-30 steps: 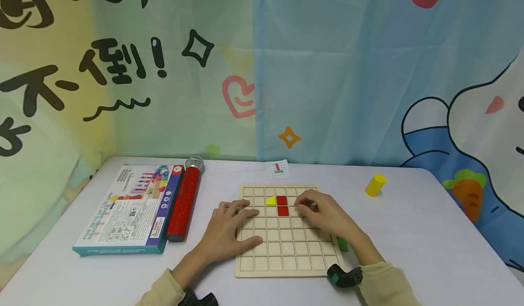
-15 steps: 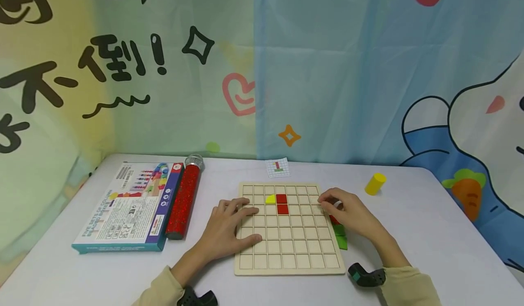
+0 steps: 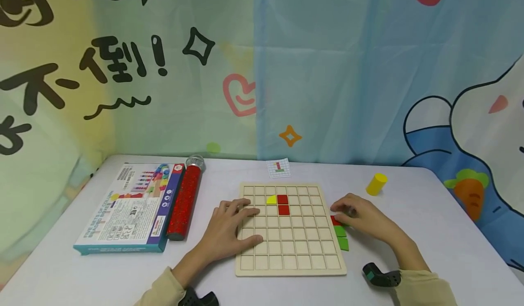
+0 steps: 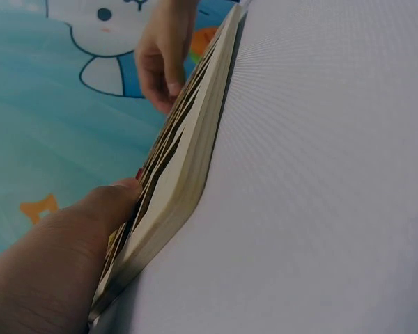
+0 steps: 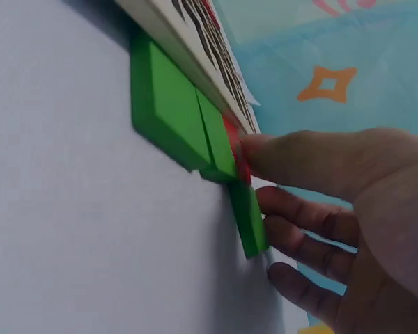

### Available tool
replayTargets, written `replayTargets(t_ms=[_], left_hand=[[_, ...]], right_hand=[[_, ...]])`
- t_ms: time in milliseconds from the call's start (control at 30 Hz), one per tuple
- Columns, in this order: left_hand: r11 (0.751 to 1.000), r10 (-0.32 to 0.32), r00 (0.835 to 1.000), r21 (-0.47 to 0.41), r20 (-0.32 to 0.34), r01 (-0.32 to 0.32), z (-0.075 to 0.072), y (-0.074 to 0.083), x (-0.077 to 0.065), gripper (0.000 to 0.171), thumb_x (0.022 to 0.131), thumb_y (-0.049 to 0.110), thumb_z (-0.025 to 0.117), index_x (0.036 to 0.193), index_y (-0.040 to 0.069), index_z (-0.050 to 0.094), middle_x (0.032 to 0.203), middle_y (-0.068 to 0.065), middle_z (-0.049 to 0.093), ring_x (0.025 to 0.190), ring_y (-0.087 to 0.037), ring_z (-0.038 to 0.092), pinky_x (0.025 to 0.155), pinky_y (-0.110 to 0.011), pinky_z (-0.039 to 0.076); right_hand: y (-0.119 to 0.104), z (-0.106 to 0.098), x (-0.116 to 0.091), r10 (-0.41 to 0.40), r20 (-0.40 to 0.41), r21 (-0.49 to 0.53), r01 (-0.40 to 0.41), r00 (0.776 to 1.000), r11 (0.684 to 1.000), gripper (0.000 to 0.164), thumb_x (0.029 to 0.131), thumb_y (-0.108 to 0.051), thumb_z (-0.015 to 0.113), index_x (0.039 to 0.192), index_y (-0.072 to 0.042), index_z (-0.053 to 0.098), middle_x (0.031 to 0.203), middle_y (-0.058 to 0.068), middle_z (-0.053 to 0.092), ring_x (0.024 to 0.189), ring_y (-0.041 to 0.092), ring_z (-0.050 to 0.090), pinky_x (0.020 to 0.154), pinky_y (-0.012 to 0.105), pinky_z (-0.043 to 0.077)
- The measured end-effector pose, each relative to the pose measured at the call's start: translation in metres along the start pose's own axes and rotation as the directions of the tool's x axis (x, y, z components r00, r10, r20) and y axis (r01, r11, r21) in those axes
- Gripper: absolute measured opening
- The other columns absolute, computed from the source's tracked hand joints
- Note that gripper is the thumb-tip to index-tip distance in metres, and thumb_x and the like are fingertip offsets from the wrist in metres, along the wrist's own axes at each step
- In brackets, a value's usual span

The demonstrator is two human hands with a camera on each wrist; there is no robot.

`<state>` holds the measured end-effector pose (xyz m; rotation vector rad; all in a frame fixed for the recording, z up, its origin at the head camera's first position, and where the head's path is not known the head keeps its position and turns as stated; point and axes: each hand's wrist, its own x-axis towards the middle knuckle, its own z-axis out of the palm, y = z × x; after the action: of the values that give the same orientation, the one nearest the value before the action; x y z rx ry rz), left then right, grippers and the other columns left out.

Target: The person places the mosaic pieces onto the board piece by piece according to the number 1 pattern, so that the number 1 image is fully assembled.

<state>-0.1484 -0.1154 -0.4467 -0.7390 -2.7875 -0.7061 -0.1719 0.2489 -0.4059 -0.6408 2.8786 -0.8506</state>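
Observation:
A square wooden grid board point(image 3: 291, 248) lies on the table. Two red tiles point(image 3: 283, 204) and a yellow piece point(image 3: 271, 200) sit in its cells. My left hand point(image 3: 228, 228) rests on the board's left side with fingers spread; its thumb point(image 4: 101, 209) shows in the left wrist view. My right hand point(image 3: 364, 217) is over the tiles beside the board's right edge. There lie a red tile point(image 3: 335, 220) and several green tiles point(image 5: 174, 104). In the right wrist view the right thumb appears to touch the red tile, while the other fingers are loosely bent near a green tile point(image 5: 249, 219).
A small printed grid card point(image 3: 279, 168) lies behind the board. To the left are a flat box point(image 3: 127, 210) and a red microphone point(image 3: 184, 206). A yellow cylinder point(image 3: 376, 184) stands at the back right. A printed curtain point(image 3: 319, 69) hangs behind the table.
My right hand has moved right, from over the board to the tiles beside it, uncovering the board's upper right cells. The left hand has stayed in place.

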Motion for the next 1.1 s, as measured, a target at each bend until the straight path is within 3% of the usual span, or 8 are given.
replayTargets(t_ms=[133,433,667,1100], left_hand=[[1.000,0.004,1.000,-0.005,-0.007,-0.004,0.0006,0.0003,-0.0001,0.060,0.077,0.063,0.063,0.127,0.031,0.058,0.139,0.000,0.046,0.111,-0.019,0.041,0.085,-0.038,0.033],[1.000,0.003,1.000,-0.014,-0.005,-0.003,0.0011,0.0006,-0.0009,0.060,0.077,0.064,0.062,0.127,0.030,0.058,0.138,-0.001,0.046,0.110,-0.019,0.042,0.085,-0.038,0.033],[1.000,0.008,1.000,-0.009,-0.017,-0.008,0.0014,0.0003,-0.0004,0.059,0.077,0.063,0.062,0.127,0.031,0.058,0.138,0.000,0.046,0.108,-0.017,0.041,0.084,-0.036,0.032],[1.000,0.011,1.000,-0.017,-0.024,-0.011,0.0011,0.0011,0.0000,0.059,0.077,0.061,0.064,0.126,0.030,0.058,0.138,0.000,0.047,0.109,-0.018,0.041,0.084,-0.037,0.032]], right_hand=[[0.0036,0.0014,-0.0019,0.016,0.021,-0.011,-0.016,1.000,1.000,0.017,0.086,-0.026,0.068,0.101,-0.017,0.066,0.095,-0.005,0.059,0.089,0.009,0.053,0.084,0.033,0.045],[0.0059,0.0043,-0.0025,0.028,0.042,0.027,-0.030,0.999,0.999,0.010,0.087,-0.023,0.067,0.093,-0.019,0.060,0.093,-0.008,0.059,0.086,0.004,0.051,0.084,0.030,0.046],[0.0051,-0.0005,-0.0025,0.010,0.076,0.115,-0.018,0.997,0.993,0.013,0.089,-0.025,0.065,0.093,-0.016,0.057,0.085,-0.006,0.059,0.081,0.007,0.051,0.075,0.023,0.043],[-0.0011,0.0030,0.0029,-0.052,-0.030,0.147,0.056,0.998,0.987,0.013,0.090,-0.014,0.062,0.102,-0.016,0.058,0.089,-0.007,0.058,0.090,0.013,0.057,0.077,0.025,0.047]])
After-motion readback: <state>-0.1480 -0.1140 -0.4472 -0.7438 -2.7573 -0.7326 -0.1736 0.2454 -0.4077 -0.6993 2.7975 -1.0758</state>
